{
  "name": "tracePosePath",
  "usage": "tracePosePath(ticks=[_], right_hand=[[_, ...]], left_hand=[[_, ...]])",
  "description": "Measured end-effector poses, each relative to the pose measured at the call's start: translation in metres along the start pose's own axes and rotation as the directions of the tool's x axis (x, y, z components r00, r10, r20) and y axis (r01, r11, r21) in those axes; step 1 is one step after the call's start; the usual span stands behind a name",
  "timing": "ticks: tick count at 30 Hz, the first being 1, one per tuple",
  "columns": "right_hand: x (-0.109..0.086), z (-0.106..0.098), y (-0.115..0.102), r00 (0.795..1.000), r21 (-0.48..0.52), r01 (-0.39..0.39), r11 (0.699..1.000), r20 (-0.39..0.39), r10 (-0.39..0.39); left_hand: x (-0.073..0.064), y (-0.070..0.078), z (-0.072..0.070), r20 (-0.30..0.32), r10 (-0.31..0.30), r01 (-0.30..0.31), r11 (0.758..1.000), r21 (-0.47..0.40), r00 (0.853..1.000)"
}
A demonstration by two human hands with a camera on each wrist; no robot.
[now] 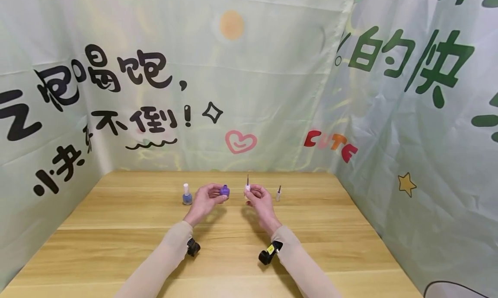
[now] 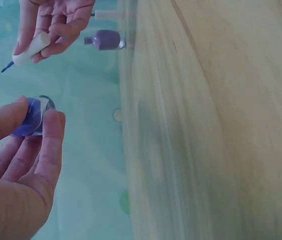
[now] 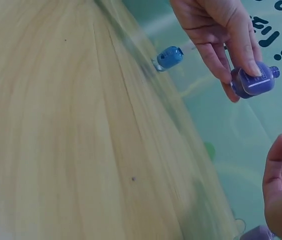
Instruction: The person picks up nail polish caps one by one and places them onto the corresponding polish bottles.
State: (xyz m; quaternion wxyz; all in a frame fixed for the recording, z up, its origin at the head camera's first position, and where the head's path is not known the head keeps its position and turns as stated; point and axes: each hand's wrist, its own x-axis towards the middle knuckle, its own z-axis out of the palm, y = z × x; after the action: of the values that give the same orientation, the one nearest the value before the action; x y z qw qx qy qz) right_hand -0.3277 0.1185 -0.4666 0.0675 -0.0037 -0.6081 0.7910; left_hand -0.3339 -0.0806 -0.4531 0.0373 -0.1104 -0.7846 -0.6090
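My left hand (image 1: 204,201) grips a small purple nail polish bottle (image 1: 224,191) upright, its neck uncapped, between thumb and fingers (image 2: 53,150). Across a short gap, my right hand (image 1: 261,201) pinches a white brush cap (image 2: 33,48) with its dark brush pointing up in the head view. Both hands are raised over the far part of the table. Behind the right hand, hidden in the head view, another uncapped purple bottle (image 2: 106,40) stands on the table. Just right of that hand, a second white brush cap (image 1: 278,195) stands with its brush upward.
A blue nail polish bottle (image 1: 187,198) with its white cap on stands left of my left hand. The wooden table (image 1: 233,263) ends at printed cloth (image 1: 272,90) hanging behind and at both sides. Black wrist cameras (image 1: 193,247) sit on both sleeves.
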Motion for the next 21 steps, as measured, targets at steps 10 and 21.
tracePosePath(ticks=[10,21], right_hand=[[0.002,-0.009,-0.007,0.999,0.129,0.027,0.991,0.015,-0.029],[0.002,-0.01,-0.019,0.999,0.317,-0.029,0.948,0.039,0.017]], left_hand=[[0.0,0.004,0.005,0.046,0.007,-0.004,0.998,-0.058,0.999],[0.001,0.005,0.012,0.066,0.0,0.003,0.999,-0.043,0.998]])
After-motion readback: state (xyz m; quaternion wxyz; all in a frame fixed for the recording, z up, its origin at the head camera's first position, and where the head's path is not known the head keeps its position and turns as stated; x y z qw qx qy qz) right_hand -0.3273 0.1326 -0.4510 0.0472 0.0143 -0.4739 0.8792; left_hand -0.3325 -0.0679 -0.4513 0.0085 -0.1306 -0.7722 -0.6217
